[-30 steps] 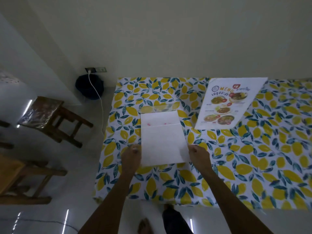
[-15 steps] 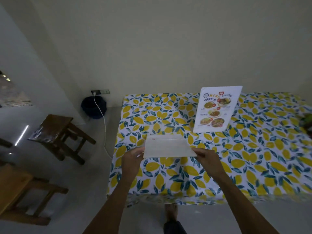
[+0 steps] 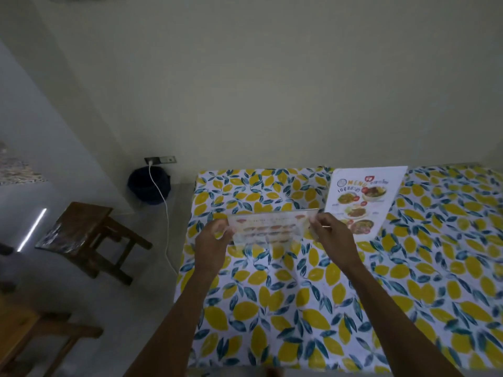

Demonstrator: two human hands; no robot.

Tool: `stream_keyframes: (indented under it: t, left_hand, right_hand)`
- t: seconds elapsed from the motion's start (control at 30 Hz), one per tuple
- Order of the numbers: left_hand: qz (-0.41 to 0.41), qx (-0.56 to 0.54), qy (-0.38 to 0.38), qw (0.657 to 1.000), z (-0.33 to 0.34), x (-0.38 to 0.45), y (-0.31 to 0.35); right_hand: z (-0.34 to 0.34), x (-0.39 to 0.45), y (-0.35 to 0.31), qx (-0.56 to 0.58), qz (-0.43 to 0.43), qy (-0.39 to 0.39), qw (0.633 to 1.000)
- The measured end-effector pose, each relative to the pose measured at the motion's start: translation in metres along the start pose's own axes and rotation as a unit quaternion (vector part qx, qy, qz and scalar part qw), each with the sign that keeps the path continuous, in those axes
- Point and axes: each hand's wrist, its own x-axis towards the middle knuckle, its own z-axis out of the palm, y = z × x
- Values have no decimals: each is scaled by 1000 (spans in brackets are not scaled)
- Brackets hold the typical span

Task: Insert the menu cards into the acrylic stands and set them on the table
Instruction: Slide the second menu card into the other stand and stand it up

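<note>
I hold a menu card (image 3: 268, 227) in both hands above the lemon-print tablecloth (image 3: 353, 308), tilted so its printed face with rows of food pictures shows. My left hand (image 3: 212, 240) pinches its left edge and my right hand (image 3: 330, 236) pinches its right edge. A clear acrylic sheet seems to lie against the card, but I cannot tell this for sure. A second menu card (image 3: 363, 198), with "MENU" and dish photos, stands upright at the back right of the table, just beyond my right hand.
The table's left edge drops to a pale floor. A dark wooden stool (image 3: 87, 235) and a lighter wooden bench (image 3: 32, 338) stand to the left. A dark bin (image 3: 148, 187) and a white cable (image 3: 166, 227) from a wall socket sit by the wall.
The card has been lifted off the table and tipped up. Its blank white back showed before; its printed face shows now. Both hands rose with it.
</note>
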Motion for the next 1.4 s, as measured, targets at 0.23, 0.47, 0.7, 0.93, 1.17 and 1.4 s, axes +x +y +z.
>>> stream_keyframes:
  t: [0.23,0.47,0.7,0.93,1.17,1.4]
  left_hand:
    - [-53,80,-75,993,47,39,-55]
    - [-99,154,-109,977,77,51,-84]
    - [-122,195,-123,965,75,64,-82]
    - [-118,204,-109,966,78,58,-79]
    - [-135,172,-104,970,79,53,-80]
    - [-176,137,-106,969,83,41,-73]
  right_hand:
    - [54,52,30,21,53,-4,998]
    - [85,65,89,-50,83,-53,994]
    - [89,67,103,-53,79,-73,993]
    - [89,66,100,-63,66,-66,994]
    - [89,63,100,-76,64,-74,992]
    - [86,61,100,-99,53,-103,988]
